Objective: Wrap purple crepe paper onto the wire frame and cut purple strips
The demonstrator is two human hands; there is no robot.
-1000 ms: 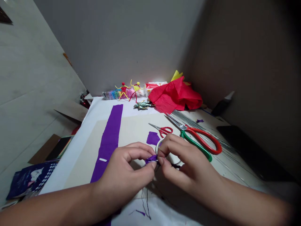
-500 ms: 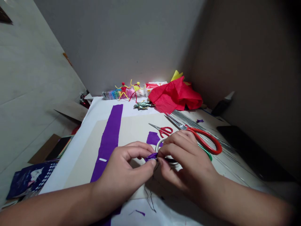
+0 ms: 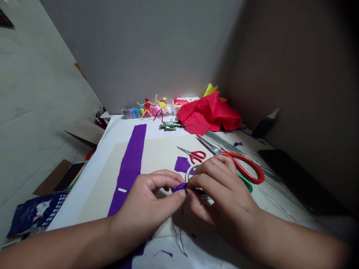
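Observation:
Between the thumb and fingers of my left hand [image 3: 151, 200] is a small, bunched purple piece [image 3: 178, 187], of paper or cloth. My right hand [image 3: 227, 190] is closed at its right end, fingertips pinched together; what exactly they grip there is hidden. A thin dark thread [image 3: 181, 241] hangs in a loop below the fingers onto the table. Left of my hands lies a long purple strip [image 3: 131, 160] with a small white piece [image 3: 122, 190] on it. Just beyond my fingers are a purple square [image 3: 182, 164] and a pale ring [image 3: 187, 173], partly covered by my right hand.
Small red-handled scissors [image 3: 198, 155] and large red-handled scissors [image 3: 249, 166] lie ahead, beside thin grey wires [image 3: 227, 144] and a green handle [image 3: 246, 183]. Crumpled red sheets [image 3: 210, 114] and two red-and-yellow figures [image 3: 147, 106] are at the back. A dark flat object [image 3: 300, 183] lies right.
Both hands stay almost in place, the fingers shifting slightly around the purple piece. The hanging thread loop sits a little lower.

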